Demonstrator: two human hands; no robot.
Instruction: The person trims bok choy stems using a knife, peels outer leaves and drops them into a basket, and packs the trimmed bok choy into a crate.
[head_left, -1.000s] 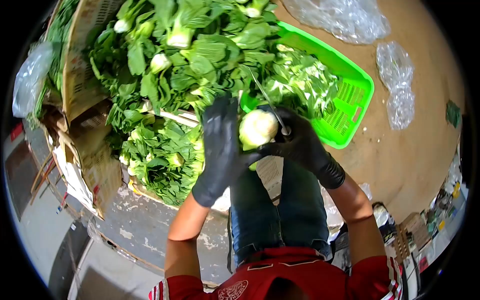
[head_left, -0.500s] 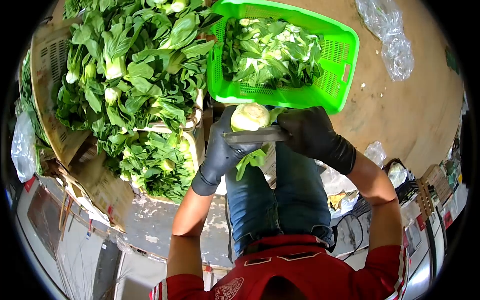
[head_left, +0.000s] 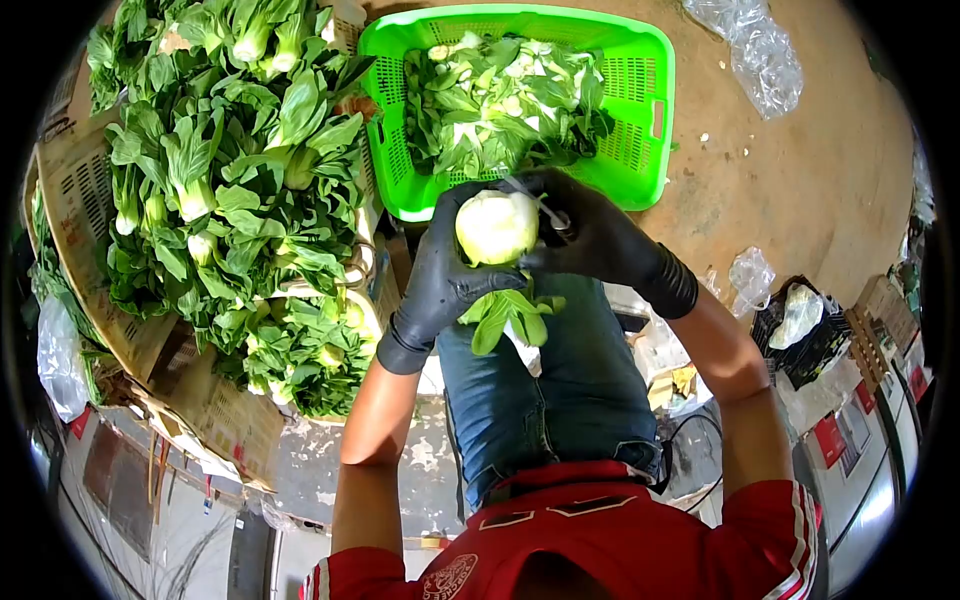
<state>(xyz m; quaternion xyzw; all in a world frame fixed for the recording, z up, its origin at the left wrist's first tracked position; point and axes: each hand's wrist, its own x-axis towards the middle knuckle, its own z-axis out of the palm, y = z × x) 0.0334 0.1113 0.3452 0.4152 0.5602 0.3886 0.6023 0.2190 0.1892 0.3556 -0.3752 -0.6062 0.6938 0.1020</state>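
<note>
My left hand (head_left: 432, 275), in a black glove, is closed around a head of bok choy (head_left: 497, 228). Its pale, rounded base faces up, and its green leaves hang below over my lap. Close by on the other side, my right hand (head_left: 595, 235), also gloved, grips a knife (head_left: 532, 196). The narrow blade is smeared by motion at the upper right of the bok choy base; whether it touches the base I cannot tell. Just beyond my hands stands a bright green plastic basket (head_left: 655, 60), with loose trimmed leaves (head_left: 510, 100) inside.
Heaped bok choy (head_left: 240, 190) fills worn crates to the left, with a smaller crate (head_left: 385, 285) of heads by my left forearm. Clear plastic bags (head_left: 765, 65) lie on the brown floor (head_left: 830, 190). At right is a black crate (head_left: 800, 365).
The knife has swung from flat across the front of the bok choy to its upper right side. More of the pale base shows. The view has shifted slightly.
</note>
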